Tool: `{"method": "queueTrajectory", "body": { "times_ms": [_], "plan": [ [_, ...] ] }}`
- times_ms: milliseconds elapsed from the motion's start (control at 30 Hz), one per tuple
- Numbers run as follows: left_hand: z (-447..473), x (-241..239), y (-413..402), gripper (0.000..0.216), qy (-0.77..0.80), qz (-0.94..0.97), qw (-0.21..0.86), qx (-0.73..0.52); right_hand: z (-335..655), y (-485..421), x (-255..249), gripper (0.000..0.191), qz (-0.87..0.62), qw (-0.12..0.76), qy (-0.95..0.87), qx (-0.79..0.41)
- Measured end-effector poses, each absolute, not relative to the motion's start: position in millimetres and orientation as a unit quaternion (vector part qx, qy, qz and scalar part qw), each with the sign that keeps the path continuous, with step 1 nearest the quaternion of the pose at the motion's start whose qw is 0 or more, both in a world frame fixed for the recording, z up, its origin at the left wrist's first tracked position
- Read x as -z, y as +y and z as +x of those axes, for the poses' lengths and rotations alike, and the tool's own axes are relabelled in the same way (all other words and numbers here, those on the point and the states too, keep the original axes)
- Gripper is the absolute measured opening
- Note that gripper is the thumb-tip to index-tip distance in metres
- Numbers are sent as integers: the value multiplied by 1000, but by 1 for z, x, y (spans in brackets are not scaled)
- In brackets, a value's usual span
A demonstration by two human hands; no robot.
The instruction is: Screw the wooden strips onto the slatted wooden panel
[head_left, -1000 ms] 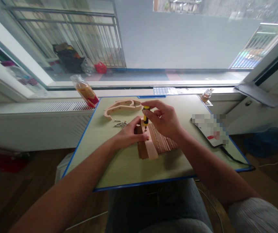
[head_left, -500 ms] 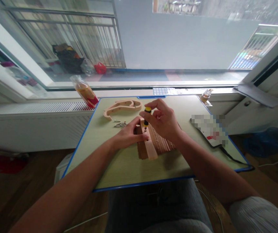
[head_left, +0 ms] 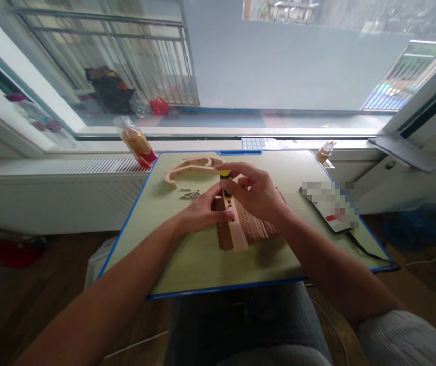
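My right hand (head_left: 256, 193) pinches a small yellow and black screwdriver (head_left: 225, 184), held upright with its tip on a pale wooden strip (head_left: 236, 231). The strip lies across a ribbed wooden block (head_left: 254, 226) in the middle of the small table (head_left: 187, 264). My left hand (head_left: 203, 211) lies flat against the left side of the block and strip, fingers pressed on the wood. A few loose screws (head_left: 190, 193) lie just beyond my left hand. A curved wooden piece (head_left: 189, 168) rests further back.
A bagged orange bottle (head_left: 137, 145) leans at the table's back left corner. A dark device with a cable (head_left: 332, 211) lies on the right side. A small bottle (head_left: 323, 151) stands on the window sill at the back right. A radiator runs to the left.
My right hand's fingers have shifted round the screwdriver handle, which now tilts slightly left. My left hand and the wooden parts have stayed in place.
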State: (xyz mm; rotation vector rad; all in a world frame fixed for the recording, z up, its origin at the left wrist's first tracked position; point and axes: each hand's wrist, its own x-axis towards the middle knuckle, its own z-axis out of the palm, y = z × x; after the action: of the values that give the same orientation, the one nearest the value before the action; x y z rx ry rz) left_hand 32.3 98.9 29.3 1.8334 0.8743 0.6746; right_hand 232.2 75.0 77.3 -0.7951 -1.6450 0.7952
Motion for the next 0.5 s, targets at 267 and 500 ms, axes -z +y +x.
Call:
{"method": "queueTrajectory", "body": {
  "times_ms": [267, 500],
  "plan": [
    [30, -29, 102, 75, 356, 758, 480, -261, 238, 82, -63, 31, -350, 593, -659, -301],
    [30, -29, 103, 74, 341, 761, 481, -271, 244, 78, -71, 30, -343, 553, -657, -381]
  ]
}}
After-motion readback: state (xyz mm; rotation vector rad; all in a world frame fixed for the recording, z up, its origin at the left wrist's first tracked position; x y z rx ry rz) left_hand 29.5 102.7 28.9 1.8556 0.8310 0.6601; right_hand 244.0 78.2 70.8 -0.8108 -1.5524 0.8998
